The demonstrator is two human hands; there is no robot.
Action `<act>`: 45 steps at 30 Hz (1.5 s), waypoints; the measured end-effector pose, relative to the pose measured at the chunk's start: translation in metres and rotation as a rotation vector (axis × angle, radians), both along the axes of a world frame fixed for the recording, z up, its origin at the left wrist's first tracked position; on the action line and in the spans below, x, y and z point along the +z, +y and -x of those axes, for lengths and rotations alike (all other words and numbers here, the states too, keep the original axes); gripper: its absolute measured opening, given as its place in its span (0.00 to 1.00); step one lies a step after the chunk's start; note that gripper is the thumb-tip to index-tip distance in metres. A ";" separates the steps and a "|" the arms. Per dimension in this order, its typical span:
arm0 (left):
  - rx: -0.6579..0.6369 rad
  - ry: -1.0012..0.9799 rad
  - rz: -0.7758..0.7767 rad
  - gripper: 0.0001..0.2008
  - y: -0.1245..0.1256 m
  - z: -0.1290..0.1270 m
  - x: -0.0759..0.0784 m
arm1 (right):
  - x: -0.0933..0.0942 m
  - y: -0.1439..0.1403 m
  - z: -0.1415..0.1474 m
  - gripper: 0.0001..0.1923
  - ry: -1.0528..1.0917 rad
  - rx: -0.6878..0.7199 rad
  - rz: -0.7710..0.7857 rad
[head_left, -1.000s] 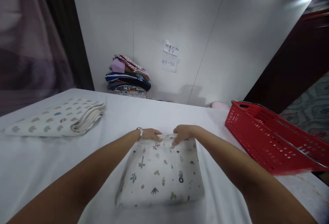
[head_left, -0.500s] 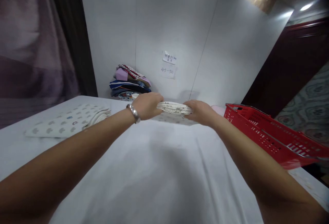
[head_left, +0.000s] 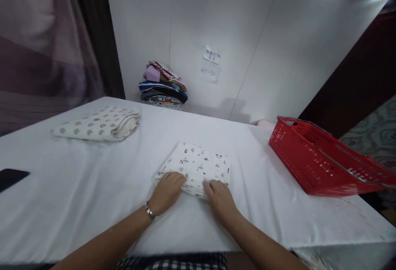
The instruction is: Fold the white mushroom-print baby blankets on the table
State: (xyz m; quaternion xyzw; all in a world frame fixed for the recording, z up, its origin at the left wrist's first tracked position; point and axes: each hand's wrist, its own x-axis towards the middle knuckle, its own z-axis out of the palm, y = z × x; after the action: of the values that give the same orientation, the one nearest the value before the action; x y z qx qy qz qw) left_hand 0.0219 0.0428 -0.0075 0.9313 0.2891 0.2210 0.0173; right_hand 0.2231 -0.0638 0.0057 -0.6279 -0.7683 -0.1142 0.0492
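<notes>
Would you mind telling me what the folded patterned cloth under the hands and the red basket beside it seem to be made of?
The folded white cloth with small printed motifs looks like soft woven fabric, perhaps cotton muslin: matte, with thin stacked layers showing at its near edge. The red slotted basket looks like moulded plastic, slightly glossy, with regular punched slots; the thin rail along its rim seems to be metal wire.

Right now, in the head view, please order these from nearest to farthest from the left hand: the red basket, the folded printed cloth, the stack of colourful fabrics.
1. Folded printed cloth, under the left hand.
2. Stack of colourful fabrics, far back by the wall.
3. Red basket, at the right edge.
</notes>
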 end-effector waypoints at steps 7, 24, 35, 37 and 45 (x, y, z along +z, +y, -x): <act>0.074 -0.051 0.026 0.14 -0.003 -0.005 0.014 | 0.004 0.030 0.044 0.26 0.019 0.045 -0.032; 0.170 -1.304 1.983 0.22 -0.046 -0.032 0.023 | 0.019 0.038 0.056 0.20 0.103 0.082 0.035; 0.399 -1.425 1.864 0.19 -0.046 -0.020 0.013 | 0.040 0.090 -0.037 0.20 0.496 -0.112 0.144; 0.409 -1.422 1.869 0.19 -0.046 -0.019 0.013 | 0.040 0.111 -0.061 0.26 0.519 -0.275 0.281; 0.451 -1.360 1.814 0.22 -0.042 -0.025 0.011 | 0.041 0.153 -0.077 0.35 0.500 -0.297 0.643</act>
State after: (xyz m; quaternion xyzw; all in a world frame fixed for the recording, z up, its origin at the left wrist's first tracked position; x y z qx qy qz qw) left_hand 0.0467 0.0004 0.0033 0.1922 0.4322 0.3860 0.7920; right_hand 0.3002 0.0889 0.0469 -0.7234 -0.6305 0.2806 0.0188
